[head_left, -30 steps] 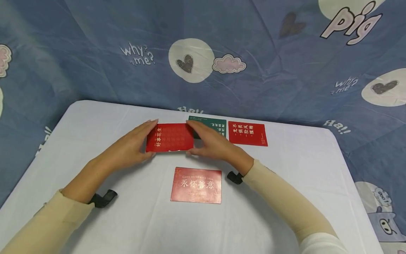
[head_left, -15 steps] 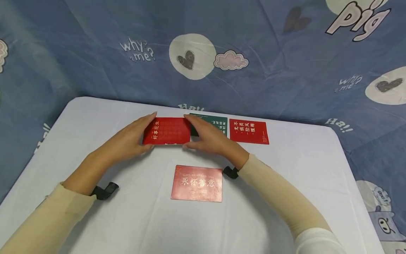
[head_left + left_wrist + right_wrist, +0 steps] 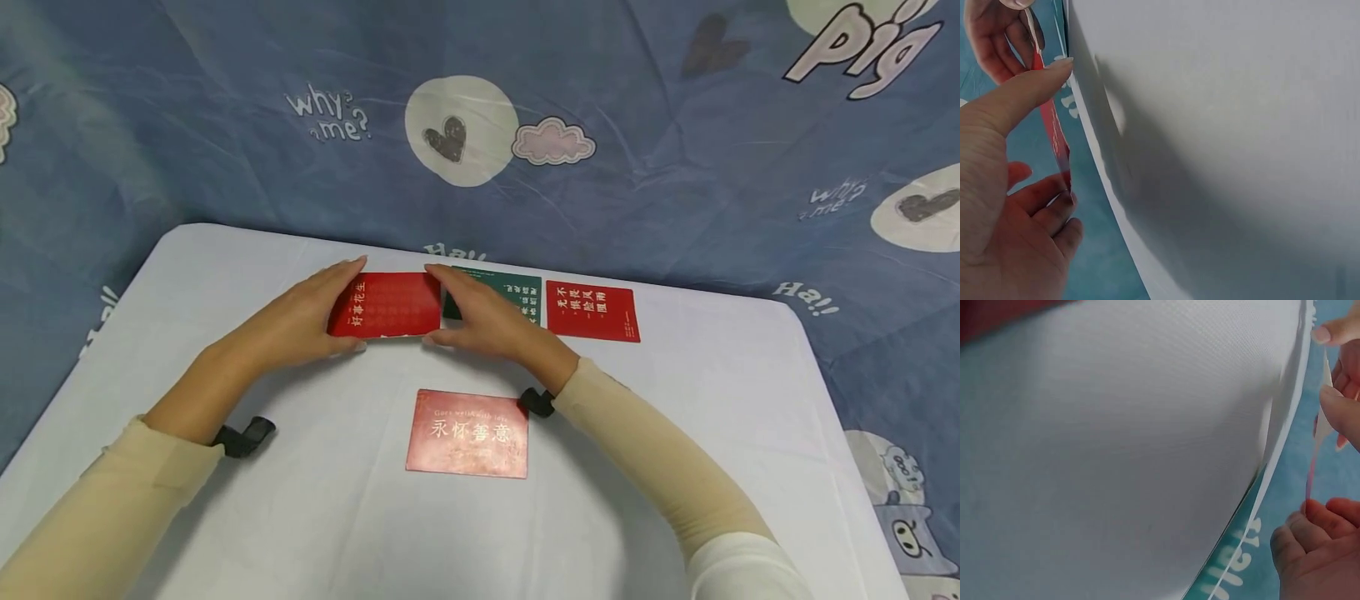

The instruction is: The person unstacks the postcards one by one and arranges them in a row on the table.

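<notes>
Both hands hold one red card with white Chinese characters, just above the white table. My left hand pinches its left edge, thumb near side, fingers far side. My right hand pinches its right edge the same way. Behind the right hand lies a green card, partly hidden. A second red card lies to its right. In the left wrist view the held card shows edge-on between thumb and fingers; the right wrist view shows it the same way.
A pink-red card with gold lettering lies flat near the table's middle, close to me. A blue printed cloth hangs behind and beside the table. Black wrist straps sit on both forearms.
Both hands have carried the red card a little to the left and towards the far edge, so more of the green card now shows beside the right hand.
</notes>
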Demonstrator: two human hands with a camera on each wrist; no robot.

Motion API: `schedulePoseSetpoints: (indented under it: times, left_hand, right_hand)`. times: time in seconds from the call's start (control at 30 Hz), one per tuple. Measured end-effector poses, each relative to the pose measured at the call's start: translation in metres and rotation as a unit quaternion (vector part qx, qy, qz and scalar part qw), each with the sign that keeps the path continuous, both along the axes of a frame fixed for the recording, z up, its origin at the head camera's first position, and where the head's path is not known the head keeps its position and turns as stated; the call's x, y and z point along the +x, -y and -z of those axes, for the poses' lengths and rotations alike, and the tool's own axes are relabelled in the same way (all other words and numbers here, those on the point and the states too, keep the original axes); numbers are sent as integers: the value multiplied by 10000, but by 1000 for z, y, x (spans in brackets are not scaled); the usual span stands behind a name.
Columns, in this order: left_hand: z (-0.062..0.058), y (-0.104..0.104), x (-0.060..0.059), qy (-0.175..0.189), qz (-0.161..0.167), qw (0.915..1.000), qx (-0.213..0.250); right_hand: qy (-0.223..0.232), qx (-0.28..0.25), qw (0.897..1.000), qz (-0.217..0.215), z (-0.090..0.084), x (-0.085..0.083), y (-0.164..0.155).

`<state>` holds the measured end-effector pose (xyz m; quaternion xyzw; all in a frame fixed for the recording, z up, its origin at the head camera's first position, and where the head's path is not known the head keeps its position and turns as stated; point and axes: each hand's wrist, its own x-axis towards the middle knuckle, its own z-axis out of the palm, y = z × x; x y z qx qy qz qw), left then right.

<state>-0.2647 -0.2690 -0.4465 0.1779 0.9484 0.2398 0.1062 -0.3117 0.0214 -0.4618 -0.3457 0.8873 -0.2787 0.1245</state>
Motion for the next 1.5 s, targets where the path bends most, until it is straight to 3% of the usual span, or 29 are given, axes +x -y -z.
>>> schedulePoseSetpoints:
  times: [0.4, 0.83, 1.23, 1.5]
  left_hand:
    - [-2, 1, -15, 136, -62, 9996, -247]
    - [0, 3, -37, 66, 201, 9992, -334]
    - [-2, 4, -55, 438, 114, 9981, -412]
    - [-1, 2, -61, 613, 80, 9974, -359]
  right_hand:
    - [-70, -3, 10000, 61, 3, -7, 5]
    - [-127, 543, 9982, 220, 3, -16, 15]
    - [2, 717, 9968, 346, 6, -28, 24]
    - [194, 708, 9966, 367, 8, -31, 26]
